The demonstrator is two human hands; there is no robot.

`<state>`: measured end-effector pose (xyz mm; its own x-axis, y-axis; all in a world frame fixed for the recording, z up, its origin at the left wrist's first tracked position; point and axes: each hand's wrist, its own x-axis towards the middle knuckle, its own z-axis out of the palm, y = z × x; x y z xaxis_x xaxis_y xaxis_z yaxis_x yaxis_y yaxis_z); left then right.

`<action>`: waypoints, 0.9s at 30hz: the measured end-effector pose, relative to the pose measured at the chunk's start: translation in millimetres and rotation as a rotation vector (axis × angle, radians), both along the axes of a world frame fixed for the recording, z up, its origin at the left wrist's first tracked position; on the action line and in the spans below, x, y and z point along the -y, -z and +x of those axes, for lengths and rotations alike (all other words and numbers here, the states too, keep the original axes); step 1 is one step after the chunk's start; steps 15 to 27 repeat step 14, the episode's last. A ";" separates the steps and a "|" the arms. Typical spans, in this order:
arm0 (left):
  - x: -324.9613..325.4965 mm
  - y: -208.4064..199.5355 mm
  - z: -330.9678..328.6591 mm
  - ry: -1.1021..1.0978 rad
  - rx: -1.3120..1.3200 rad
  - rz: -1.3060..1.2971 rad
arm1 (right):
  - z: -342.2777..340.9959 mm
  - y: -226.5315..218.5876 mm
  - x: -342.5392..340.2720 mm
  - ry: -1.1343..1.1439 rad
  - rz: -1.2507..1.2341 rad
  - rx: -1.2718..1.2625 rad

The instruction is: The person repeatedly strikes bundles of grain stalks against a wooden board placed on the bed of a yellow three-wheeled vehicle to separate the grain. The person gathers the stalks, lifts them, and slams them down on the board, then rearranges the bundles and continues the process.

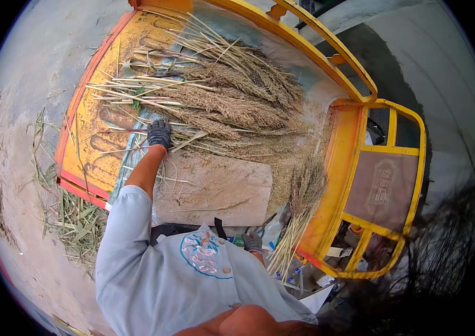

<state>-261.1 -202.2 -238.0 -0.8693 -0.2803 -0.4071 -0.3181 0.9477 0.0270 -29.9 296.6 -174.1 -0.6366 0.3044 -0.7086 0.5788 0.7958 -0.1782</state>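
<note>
A thick heap of broomcorn stalks (232,103) with brown, seedy heads lies across a yellow flatbed, cut ends to the left. My left hand (159,133), in a dark grey knitted glove, is closed over the stalks at the near edge of the heap. My right hand (252,242), gloved alike, is low, close to my body, with curled fingers; what it holds, if anything, is hidden. A cutting tool with thin handles (261,228) shows just beyond it. A smaller bundle of broomcorn (300,207) leans to its right, heads pointing away.
A pale board (215,187) strewn with seeds lies between me and the heap. Yellow metal rails (335,50) bound the far side, and a yellow-framed seat back (380,187) stands at right. Cut green leaves (78,224) litter the concrete floor at left.
</note>
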 end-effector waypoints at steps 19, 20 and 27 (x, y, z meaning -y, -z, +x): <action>13.4 -90.0 -2.3 0.208 0.239 0.227 | -10.8 -4.8 45.6 -0.046 -0.138 -0.048; 13.4 -90.0 -2.3 0.208 0.239 0.227 | -10.8 -4.8 45.6 -0.046 -0.138 -0.048; 13.4 -90.0 -2.3 0.208 0.239 0.227 | -10.8 -4.8 45.6 -0.046 -0.138 -0.048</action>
